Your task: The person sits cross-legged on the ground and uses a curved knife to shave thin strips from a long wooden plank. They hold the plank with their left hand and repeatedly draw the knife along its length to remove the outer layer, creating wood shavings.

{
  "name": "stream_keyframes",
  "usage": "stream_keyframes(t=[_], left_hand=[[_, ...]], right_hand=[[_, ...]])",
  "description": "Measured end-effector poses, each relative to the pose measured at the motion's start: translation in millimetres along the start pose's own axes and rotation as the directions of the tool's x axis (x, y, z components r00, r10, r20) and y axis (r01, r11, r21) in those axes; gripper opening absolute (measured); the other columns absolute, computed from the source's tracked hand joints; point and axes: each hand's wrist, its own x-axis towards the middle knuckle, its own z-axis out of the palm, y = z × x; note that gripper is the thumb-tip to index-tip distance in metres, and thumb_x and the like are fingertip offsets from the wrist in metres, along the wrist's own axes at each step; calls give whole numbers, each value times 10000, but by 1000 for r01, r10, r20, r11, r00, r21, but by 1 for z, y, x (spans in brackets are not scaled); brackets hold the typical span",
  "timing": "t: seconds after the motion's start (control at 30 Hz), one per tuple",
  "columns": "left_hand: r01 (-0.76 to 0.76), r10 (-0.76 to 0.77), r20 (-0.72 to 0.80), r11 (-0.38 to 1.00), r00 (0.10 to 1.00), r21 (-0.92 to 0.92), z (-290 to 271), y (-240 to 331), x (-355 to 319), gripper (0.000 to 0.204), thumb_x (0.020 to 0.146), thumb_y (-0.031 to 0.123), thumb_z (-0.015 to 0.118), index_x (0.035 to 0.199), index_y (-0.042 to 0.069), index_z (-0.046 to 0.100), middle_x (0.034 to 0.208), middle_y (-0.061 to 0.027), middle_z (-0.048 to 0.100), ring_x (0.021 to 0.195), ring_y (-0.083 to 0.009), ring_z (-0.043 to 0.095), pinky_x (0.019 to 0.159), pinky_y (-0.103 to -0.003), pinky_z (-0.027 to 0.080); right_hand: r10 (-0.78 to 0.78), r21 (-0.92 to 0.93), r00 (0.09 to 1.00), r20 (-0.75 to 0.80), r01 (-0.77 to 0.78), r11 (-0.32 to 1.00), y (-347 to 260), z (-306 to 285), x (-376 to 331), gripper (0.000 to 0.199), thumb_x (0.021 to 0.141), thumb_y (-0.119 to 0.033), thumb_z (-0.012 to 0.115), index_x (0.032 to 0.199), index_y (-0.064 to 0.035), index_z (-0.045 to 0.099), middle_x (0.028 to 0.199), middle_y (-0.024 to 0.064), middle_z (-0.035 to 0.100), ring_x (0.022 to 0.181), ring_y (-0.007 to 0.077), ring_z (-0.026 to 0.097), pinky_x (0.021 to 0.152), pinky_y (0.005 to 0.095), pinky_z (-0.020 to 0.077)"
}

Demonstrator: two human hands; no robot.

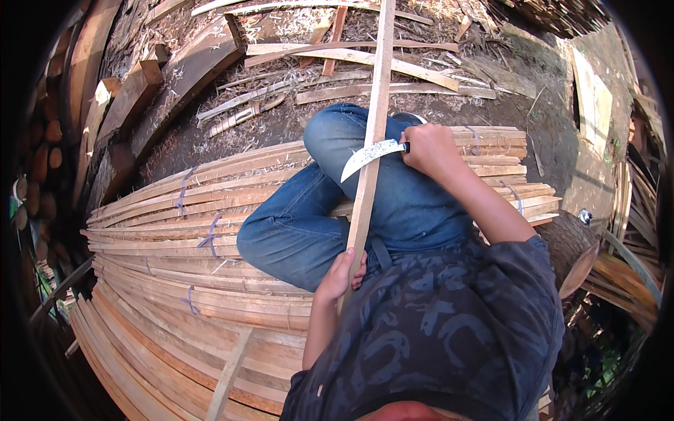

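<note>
A long, narrow wooden strip [373, 133] runs from beside my body, over my jeans-clad leg, and out past the top of the view. My left hand [340, 274] is closed around its near part. In my right hand [430, 149] is the dark handle of a knife [369, 157] with a broad, curved, shiny blade. The blade lies across the strip above my raised knee; whether its edge bites into the wood I cannot tell. Dark speckles dot the blade.
Bundles of wooden strips [203, 231], tied with purple string, lie under and around my legs. Thick timber beams [189, 81] lie at the far left. Shavings, offcuts and a sheath-like wooden piece [246, 116] are on the dirt ahead. A log [572, 252] rests at right.
</note>
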Motion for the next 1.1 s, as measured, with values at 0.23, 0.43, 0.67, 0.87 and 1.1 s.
stream_keyframes(t=[0.23,0.43,0.67,0.87,1.1], left_hand=[[-91,141,-128,938,982,333,24,4,-6,488,1030,506,294,904,68,469,660,15,403,546,-76,370,492,-232,324],[-28,47,-123,989,991,146,19,3,-6,419,1041,456,326,900,82,451,661,26,389,553,-69,358,485,-233,313],[-73,77,-28,990,997,122,7,-9,-2,457,1029,512,311,918,90,449,665,17,390,531,-68,350,459,-234,310],[-42,47,97,998,994,-52,-8,-13,5,533,1008,585,293,931,80,447,665,16,406,506,-73,376,464,-227,357],[25,-15,144,997,989,-68,-11,-8,3,650,948,711,273,959,85,447,668,30,382,540,-72,361,497,-223,341]], right_hand=[[334,-132,941,-54,-338,932,42,-26,54,215,730,-212,678,823,-21,709,803,202,692,784,382,687,714,480,549],[262,-256,964,-32,-261,931,53,-32,117,225,756,-171,601,869,-15,716,913,218,707,883,363,702,767,468,557],[573,21,816,-75,-574,819,118,-33,184,343,793,-251,601,1027,-28,716,1066,196,701,1006,362,674,868,443,531],[386,79,914,-122,-379,922,60,-9,128,334,807,-327,662,932,-26,732,881,226,702,861,393,683,774,470,548],[125,32,988,95,-128,991,-13,1,-10,174,749,-228,695,828,-88,760,727,195,684,699,338,692,641,437,555]])
